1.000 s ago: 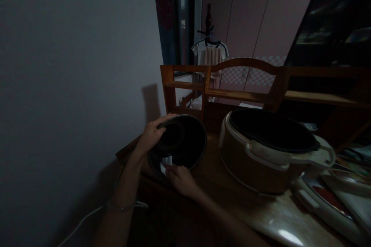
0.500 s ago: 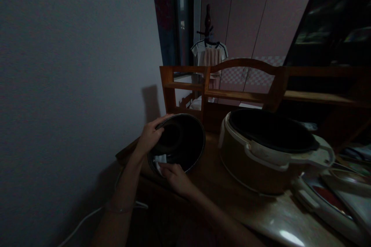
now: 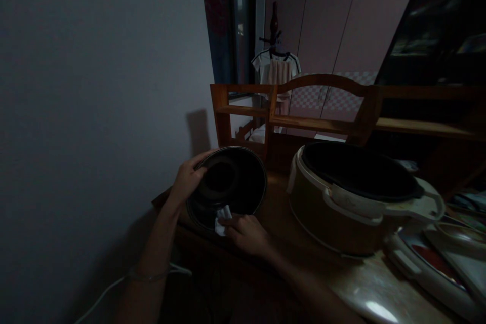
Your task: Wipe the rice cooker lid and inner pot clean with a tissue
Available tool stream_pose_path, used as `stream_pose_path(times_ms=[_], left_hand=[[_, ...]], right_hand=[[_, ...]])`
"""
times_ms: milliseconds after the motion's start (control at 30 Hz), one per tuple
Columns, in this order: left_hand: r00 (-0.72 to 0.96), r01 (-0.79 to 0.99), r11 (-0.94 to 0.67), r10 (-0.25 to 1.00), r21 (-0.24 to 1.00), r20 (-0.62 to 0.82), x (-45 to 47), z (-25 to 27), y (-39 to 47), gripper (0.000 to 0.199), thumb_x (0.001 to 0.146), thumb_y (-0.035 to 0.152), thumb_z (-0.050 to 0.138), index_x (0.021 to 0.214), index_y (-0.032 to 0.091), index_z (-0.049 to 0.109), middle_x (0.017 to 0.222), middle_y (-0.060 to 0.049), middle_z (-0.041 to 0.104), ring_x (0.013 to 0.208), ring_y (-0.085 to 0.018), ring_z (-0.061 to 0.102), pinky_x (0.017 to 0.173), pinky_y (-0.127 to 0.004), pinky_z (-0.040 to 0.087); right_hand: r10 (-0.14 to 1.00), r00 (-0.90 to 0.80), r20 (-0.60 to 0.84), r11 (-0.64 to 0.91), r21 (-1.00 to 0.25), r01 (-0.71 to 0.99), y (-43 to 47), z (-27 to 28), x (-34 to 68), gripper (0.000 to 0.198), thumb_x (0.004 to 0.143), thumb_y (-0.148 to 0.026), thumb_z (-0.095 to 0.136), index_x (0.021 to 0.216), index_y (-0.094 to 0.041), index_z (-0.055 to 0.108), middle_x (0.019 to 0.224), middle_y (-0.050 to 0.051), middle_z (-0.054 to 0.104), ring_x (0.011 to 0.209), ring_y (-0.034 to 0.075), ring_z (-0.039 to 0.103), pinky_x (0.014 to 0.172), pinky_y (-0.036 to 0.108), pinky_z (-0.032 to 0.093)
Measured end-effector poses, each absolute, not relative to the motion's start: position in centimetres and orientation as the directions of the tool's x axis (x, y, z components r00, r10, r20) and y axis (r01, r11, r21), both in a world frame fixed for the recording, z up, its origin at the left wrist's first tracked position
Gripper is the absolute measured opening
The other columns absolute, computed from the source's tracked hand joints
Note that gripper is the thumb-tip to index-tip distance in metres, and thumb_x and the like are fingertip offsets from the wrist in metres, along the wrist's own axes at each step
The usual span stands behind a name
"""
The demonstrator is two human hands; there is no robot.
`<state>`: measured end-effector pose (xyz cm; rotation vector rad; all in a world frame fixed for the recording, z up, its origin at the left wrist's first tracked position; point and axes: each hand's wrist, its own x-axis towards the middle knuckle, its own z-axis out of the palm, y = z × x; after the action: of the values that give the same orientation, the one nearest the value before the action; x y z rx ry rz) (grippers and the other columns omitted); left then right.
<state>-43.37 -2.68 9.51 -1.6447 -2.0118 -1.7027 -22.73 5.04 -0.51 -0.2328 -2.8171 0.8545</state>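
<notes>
A dark, round inner pot [image 3: 246, 182] is tilted on the desk, its opening turned toward me. My left hand [image 3: 187, 179] grips the pot's upper left rim, thumb inside and fingers behind the wall. My right hand [image 3: 246, 233] is closed on a crumpled white cloth or tissue [image 3: 222, 221], pressed against the lower front of the pot's inside near the rim. To the right stands a rice cooker body [image 3: 326, 217] with a pale rim and a dark, round opening. The fingers behind the pot are hidden.
A wooden desk [image 3: 277, 212] carries the pot and cooker, with a wooden shelf rack [image 3: 315, 124] along its back. The cooker's lid-like part [image 3: 425, 268] lies at the right. A wall [image 3: 114, 86] rises on the left, and a white cable [image 3: 102, 296] hangs below.
My right hand has slid the white cloth rightward along the pot's lower inner edge. My left hand and the pot have shifted slightly left.
</notes>
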Motion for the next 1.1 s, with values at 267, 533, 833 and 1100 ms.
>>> stream_pose_path(times_ms=[267,533,833,1100], left_hand=[[-0.400,0.731,-0.161,0.686,0.663,0.607,-42.5,9.5,-2.7,0.061,0.073,0.011,0.046,0.130,0.024,0.065,0.136,0.003,0.063,0.132,-0.022,0.052,0.119,-0.039,0.031],[-0.391,0.728,-0.165,0.698,0.665,0.600,-42.0,9.7,-2.6,0.063,0.072,0.011,0.046,0.131,0.025,0.065,0.136,0.003,0.063,0.132,-0.023,0.052,0.119,-0.042,0.032],[-0.391,0.727,-0.174,0.691,0.665,0.608,-41.5,9.7,-2.5,0.061,0.073,0.011,0.046,0.128,0.026,0.067,0.134,0.004,0.064,0.131,-0.022,0.053,0.119,-0.041,0.032],[-0.388,0.736,-0.163,0.694,0.657,0.607,-41.4,9.9,-2.3,0.060,0.073,0.010,0.046,0.128,0.025,0.067,0.134,0.003,0.064,0.132,-0.022,0.053,0.120,-0.041,0.030]], right_hand=[[0.227,-0.966,0.126,0.820,-0.560,0.120,4.9,-1.5,-24.2,0.041,0.099,-0.031,0.037,0.133,-0.029,0.061,0.123,0.005,0.069,0.107,0.022,0.067,0.088,0.030,0.044],[0.232,-0.966,0.113,0.778,-0.617,0.115,4.5,-2.3,-26.1,0.044,0.100,-0.031,0.034,0.137,-0.028,0.058,0.131,0.006,0.066,0.118,0.023,0.064,0.094,0.031,0.044],[0.238,-0.965,0.106,0.698,-0.710,0.094,4.1,-3.0,-27.7,0.045,0.100,-0.031,0.034,0.140,-0.026,0.055,0.137,0.005,0.062,0.125,0.021,0.059,0.098,0.030,0.044],[0.238,-0.960,0.146,0.642,-0.766,0.043,3.6,-2.6,-27.4,0.046,0.100,-0.031,0.034,0.139,-0.023,0.057,0.137,0.005,0.061,0.124,0.021,0.060,0.099,0.028,0.044]])
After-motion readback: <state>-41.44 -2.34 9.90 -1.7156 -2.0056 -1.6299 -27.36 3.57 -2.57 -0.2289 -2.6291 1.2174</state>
